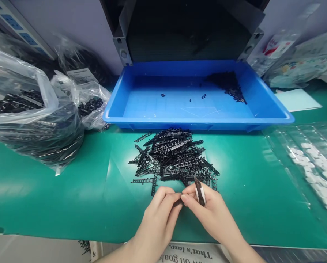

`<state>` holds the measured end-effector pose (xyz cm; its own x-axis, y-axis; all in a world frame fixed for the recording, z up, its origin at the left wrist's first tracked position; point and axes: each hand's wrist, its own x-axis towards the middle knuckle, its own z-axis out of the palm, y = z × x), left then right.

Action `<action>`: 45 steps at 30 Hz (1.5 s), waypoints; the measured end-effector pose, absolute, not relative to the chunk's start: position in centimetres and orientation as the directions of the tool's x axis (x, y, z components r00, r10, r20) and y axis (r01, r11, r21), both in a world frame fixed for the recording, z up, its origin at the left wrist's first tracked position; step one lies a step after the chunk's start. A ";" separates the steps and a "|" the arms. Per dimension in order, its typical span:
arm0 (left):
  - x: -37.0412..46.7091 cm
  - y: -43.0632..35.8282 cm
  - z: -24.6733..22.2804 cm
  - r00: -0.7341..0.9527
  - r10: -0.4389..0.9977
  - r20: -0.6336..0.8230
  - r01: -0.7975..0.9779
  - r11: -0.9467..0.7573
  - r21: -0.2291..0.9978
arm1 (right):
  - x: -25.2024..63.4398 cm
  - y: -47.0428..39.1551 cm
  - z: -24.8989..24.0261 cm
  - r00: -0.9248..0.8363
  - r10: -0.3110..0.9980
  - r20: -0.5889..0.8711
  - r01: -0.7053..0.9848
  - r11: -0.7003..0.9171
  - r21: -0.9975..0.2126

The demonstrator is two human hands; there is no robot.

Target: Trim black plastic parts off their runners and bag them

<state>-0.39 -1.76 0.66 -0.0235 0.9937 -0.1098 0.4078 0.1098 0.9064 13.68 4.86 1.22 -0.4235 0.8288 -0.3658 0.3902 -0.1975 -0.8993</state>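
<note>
Black part (177, 203): at our left fingertips over the near side of the bench (83, 204), mostly hidden by them.
Left hand (158, 215): its grip is narrow, pinching that part, seemingly to steady it.
Right hand (213, 212): its grip holds a dark-and-white tool (200, 191), tip up, probably leaving our fingertips free; we cannot tell whether they pinch the part too.
Pile of black strips (174, 157): heaped just beyond our hands, likely for easy reach.
Blue tray (196, 121): behind the pile, small black pieces (229, 84) mostly gathered far right, perhaps to keep them apart from the strips.
</note>
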 end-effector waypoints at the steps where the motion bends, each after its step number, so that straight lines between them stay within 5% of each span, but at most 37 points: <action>1: -0.5 -1.6 0.8 -0.022 0.987 -0.157 0.366 0.154 0.918 | 13.7 5.0 1.2 -0.439 0.830 -0.344 0.373 -0.180 -0.910; 5: -1.4 -0.7 1.5 0.184 0.854 -0.487 -0.076 0.507 0.859 | 14.0 5.7 1.2 -0.536 0.806 -0.251 0.293 -0.101 -0.951; 10: -1.5 -0.3 1.3 0.283 0.792 -0.542 -0.395 0.611 0.686 | 15.0 5.8 1.5 -0.579 0.804 -0.139 0.354 0.094 -0.931; 15: -1.2 -0.4 1.1 0.110 0.830 -0.546 -0.418 0.538 0.733 | 15.9 5.0 2.1 -0.629 0.775 -0.055 0.500 0.350 -0.792; 24: -0.8 -0.1 1.5 0.098 0.831 -0.548 -0.408 0.536 0.739 | 14.8 5.1 1.9 -0.743 0.662 0.096 0.538 0.676 -0.503; 45: -0.3 0.2 1.2 0.115 0.777 -0.619 -0.370 0.612 0.699 | 14.4 4.1 1.1 -0.665 0.743 0.072 0.588 0.581 -0.563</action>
